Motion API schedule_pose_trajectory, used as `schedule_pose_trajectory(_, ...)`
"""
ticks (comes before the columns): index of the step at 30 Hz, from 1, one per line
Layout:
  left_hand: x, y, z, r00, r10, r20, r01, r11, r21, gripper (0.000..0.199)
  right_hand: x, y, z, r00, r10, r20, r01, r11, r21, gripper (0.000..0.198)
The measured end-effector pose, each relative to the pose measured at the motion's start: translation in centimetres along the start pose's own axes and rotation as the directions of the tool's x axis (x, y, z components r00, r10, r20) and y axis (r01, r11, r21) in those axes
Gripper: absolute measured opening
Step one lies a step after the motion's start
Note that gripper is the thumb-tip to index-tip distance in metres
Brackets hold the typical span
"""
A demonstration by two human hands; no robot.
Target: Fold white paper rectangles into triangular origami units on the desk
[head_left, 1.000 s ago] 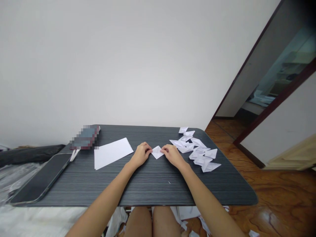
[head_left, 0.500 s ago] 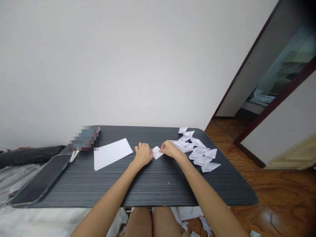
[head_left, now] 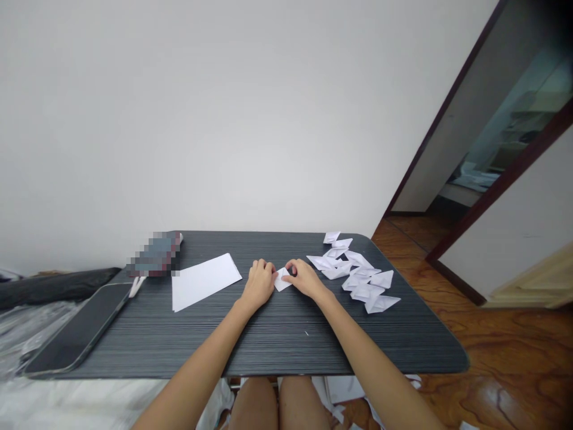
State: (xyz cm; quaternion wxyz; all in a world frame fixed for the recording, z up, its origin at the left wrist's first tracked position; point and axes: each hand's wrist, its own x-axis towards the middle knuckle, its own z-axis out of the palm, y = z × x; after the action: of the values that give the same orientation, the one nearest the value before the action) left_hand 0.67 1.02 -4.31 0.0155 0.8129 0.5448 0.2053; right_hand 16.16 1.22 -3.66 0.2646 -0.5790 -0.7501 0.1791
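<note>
Mid-table on the black, streaky-grained top [head_left: 268,356] sits a small white folded-paper piece [head_left: 282,280]. Left hand [head_left: 260,283] grips its left edge, probably to steady it; right hand's [head_left: 307,278] thumb and finger arch narrowly over the other side, can't tell if pinching. Flat white paper sheets [head_left: 206,282] lie left, pointy white paper folds [head_left: 367,291] right, likely for easy reach.

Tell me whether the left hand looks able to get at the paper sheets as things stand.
Likely yes: the paper sheets lie just left of the left hand, with nothing seen standing between, though that hand is busy at the small folded paper.
</note>
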Motion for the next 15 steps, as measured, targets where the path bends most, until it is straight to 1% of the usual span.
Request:
schedule_pose_trajectory(4, -0.1, -0.1, -0.1, 0.999, 0.045, 0.019, -0.044, 0.998, -0.041, 0.023, 0.2, 0.0, 0.3, 0.998, 0.045, 0.038, -0.046, 0.999, 0.017, 0.026)
schedule_pose_trajectory(7, -0.2, -0.1, -0.5, 0.997, 0.072, 0.029, -0.069, 0.993, -0.099, 0.020, 0.1, -0.1, 0.0, 0.997, 0.057, 0.056, -0.060, 0.997, 0.046, 0.026)
schedule_pose_trajectory(9, -0.2, -0.1, -0.8, 0.996, 0.092, 0.020, -0.086, 0.977, -0.197, 0.017, 0.1, 0.0, -0.2, 0.997, 0.037, 0.062, -0.045, 0.989, 0.138, 0.022)
schedule_pose_trajectory(10, -0.2, -0.1, -1.0, 0.995, 0.097, 0.019, -0.089, 0.959, -0.268, 0.016, 0.1, 0.1, -0.3, 0.997, 0.019, 0.077, -0.035, 0.975, 0.220, 0.020)
schedule_pose_trajectory(11, -0.3, 0.0, -1.2, 0.995, 0.100, 0.020, -0.087, 0.934, -0.346, 0.015, 0.1, 0.2, -0.3, 0.995, -0.006, 0.101, -0.026, 0.947, 0.320, 0.019)
schedule_pose_trajectory(13, -0.4, 0.2, -1.5, 0.994, 0.106, 0.029, -0.078, 0.863, -0.499, 0.016, 0.2, 0.5, -0.4, 0.986, -0.066, 0.151, -0.022, 0.854, 0.521, 0.018)
schedule_pose_trajectory(15, -0.6, 0.3, -1.8, 0.992, 0.122, 0.030, -0.076, 0.775, -0.628, 0.019, 0.4, 0.8, -0.5, 0.980, -0.100, 0.174, -0.039, 0.753, 0.656, 0.020)
